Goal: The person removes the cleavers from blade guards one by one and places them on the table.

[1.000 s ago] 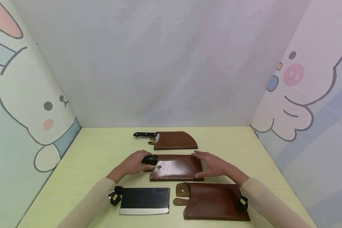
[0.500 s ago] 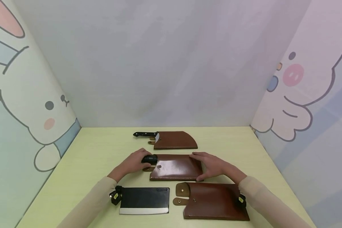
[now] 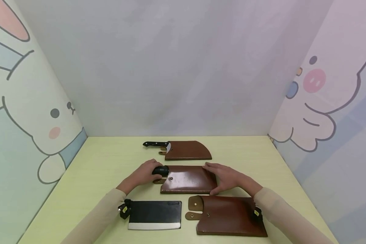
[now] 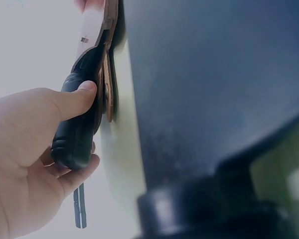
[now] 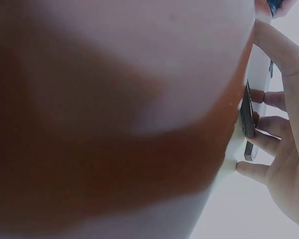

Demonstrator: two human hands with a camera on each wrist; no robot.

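My left hand [image 3: 144,172] holds the black handle [image 4: 74,142] of a knife, thumb along one side and fingers round the other. Its blade is hidden inside a shiny brown leather sheath [image 3: 189,179] in the middle of the table. At the sheath's right end, my right hand [image 3: 227,178] spans its width, thumb at the near edge and fingers at the far edge. In the right wrist view its fingers [image 5: 274,127] lie close along the sheath's end. A strap pokes out under the handle.
Behind lies another knife in a brown sheath [image 3: 187,150], its black riveted handle [image 3: 155,144] pointing left. Nearer are a black cleaver [image 3: 155,213] with a silver edge, beneath the left wrist, and a larger sheath [image 3: 231,217] with snap straps, partly under the right forearm.
My right hand has shifted slightly left, its thumb coming down to the sheath's near edge. The left hand stays at the handle, and the sheath keeps its place.
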